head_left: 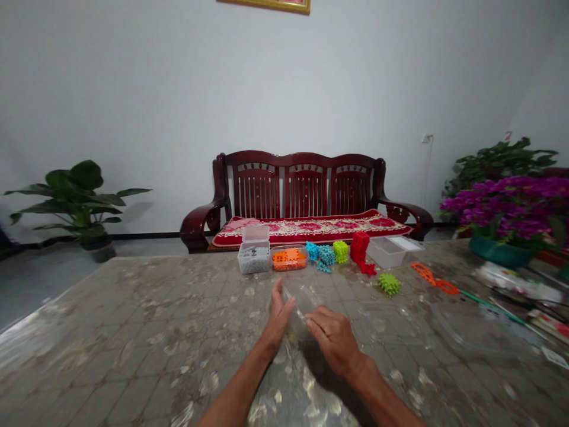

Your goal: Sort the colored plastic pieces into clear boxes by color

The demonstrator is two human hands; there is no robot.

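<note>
A clear plastic container [306, 295] is held tilted above the near middle of the table. My left hand [278, 314] grips its left side, with the fingers along the outside and the thumb at the edge. My right hand [334, 337] is closed on its near right edge, the fingers curled. Just beyond my hands are a clear box of orange interlocking pieces [288, 259] and a box of grey pieces [255, 264] with its lid raised.
Blue pieces [326, 254], a lime cube [340, 251], a red block shape [359, 247] and a green spiky piece [390, 284] stand on the patterned table [146, 332]. Clear lids [475, 326], orange-handled scissors-like shapes [435, 280] and a flower pot [502, 250] lie to the right.
</note>
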